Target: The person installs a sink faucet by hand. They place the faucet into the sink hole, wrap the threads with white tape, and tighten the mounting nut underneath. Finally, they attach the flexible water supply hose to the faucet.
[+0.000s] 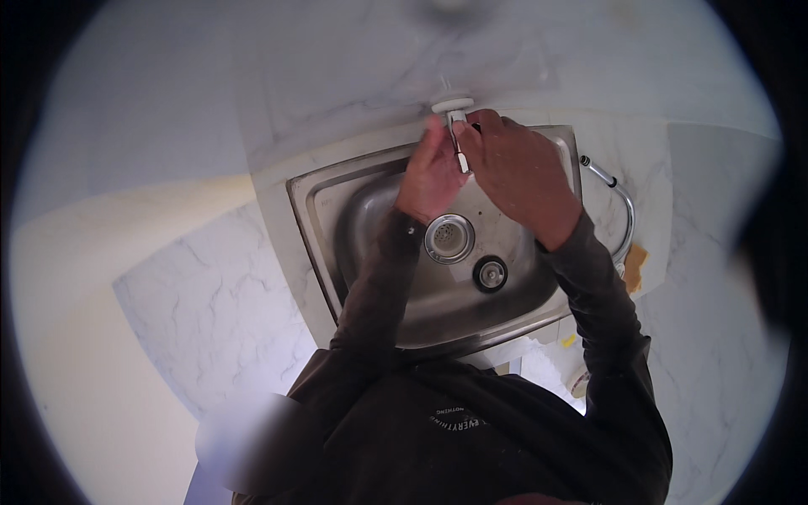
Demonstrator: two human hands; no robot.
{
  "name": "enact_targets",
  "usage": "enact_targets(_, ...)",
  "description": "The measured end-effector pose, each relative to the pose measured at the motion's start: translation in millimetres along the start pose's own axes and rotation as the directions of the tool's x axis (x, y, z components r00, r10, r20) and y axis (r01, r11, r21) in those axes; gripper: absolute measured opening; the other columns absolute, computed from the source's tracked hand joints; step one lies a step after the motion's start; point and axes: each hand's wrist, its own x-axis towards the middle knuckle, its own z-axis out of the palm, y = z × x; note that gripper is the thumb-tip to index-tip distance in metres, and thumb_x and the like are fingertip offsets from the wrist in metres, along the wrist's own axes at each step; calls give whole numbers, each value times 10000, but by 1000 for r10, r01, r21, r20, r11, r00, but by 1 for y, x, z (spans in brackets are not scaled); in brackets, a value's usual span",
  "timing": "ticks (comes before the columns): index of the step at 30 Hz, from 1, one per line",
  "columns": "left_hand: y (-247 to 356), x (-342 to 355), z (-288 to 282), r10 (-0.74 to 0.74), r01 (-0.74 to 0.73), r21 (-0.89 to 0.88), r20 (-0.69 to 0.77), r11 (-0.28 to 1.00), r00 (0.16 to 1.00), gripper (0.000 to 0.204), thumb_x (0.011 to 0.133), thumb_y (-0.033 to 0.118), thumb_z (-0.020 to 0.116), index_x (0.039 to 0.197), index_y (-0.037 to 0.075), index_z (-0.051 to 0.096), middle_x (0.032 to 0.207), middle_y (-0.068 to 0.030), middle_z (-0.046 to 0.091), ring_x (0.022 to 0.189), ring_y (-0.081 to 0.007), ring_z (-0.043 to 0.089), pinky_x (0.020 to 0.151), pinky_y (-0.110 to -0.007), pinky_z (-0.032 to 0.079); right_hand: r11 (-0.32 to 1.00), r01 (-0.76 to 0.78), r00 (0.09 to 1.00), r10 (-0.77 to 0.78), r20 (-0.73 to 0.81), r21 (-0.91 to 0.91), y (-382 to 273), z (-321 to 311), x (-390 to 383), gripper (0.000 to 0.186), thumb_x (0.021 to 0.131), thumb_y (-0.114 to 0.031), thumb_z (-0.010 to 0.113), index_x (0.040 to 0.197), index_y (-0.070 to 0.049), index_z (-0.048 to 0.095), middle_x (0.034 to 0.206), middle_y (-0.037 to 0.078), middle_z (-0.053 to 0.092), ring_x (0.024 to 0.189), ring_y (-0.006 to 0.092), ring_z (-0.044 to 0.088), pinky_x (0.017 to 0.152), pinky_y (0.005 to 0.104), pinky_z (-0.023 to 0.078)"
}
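One bare right hand [530,172] is up at a slim, shiny metal tap fitting [463,162], fingers bent in and close against its right side. Honestly can't tell whether it's actually pinching the thing, since the back of the hand covers most of the contact. The bare left hand [427,178] is on the other side, a bit blurry, fingers held out and loosely spread with the palm turned toward the fitting. Can't tell if it's touching.

The fitting itself sticks out of the wall below a white round flange [453,105], over the far edge of a rectangular stainless steel sink [526,290]. Down in the basin there's a round metal drain [449,238], and just beside it, nearer the person and to the right, a round black-rimmed strainer plug [490,273].

Outside the sink on the right, a curved chrome pipe [629,215] lies on the pale counter, with a flat tan piece [635,268] next to its near end. Grey-veined white marble wall [345,76] behind it all.
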Motion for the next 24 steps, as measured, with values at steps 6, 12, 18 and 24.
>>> enact_targets(6, -12, 11, 13, 41, -19, -129, 170, 991, 985, 646, 1033, 531, 478, 1383, -10, 512, 1457, -168, 525, 1381, -269, 476, 1164, -412, 373, 931, -334, 925, 354, -140, 146, -37, 14, -4, 302, 1057, -321, 473, 1005, -31, 539, 859, 200, 673, 762, 410, 679, 602, 491, 536)
enact_targets(12, 11, 2, -26, -53, 46, 44, 160, 998, 986, 446, 1005, 413, 613, 1278, 61, 583, 1271, -44, 616, 1206, -180, 577, 1072, -359, 436, 840, -473, 815, 532, -231, 266, -47, 34, 0, 360, 1052, -359, 483, 924, -28, 547, 796, 200, 672, 727, 402, 690, 591, 472, 546)
enact_targets(18, 42, -5, -2, -195, 177, 284, 36, 942, 980, 354, 984, 326, 666, 1235, 90, 585, 1116, 0, 640, 1030, -104, 619, 915, -293, 509, 852, -516, 839, 524, -147, 87, -47, 21, 5, 432, 1053, -404, 465, 855, -31, 555, 756, 181, 672, 691, 370, 706, 556, 441, 556)
enact_targets(24, 34, 5, -5, -137, 128, 211, 28, 969, 990, 261, 1003, 286, 643, 1197, 114, 627, 1054, 23, 649, 994, -102, 630, 885, -322, 521, 879, -460, 860, 477, -184, 129, -34, 30, 5, 473, 1057, -425, 445, 822, -33, 564, 675, 186, 665, 667, 376, 701, 575, 465, 558)
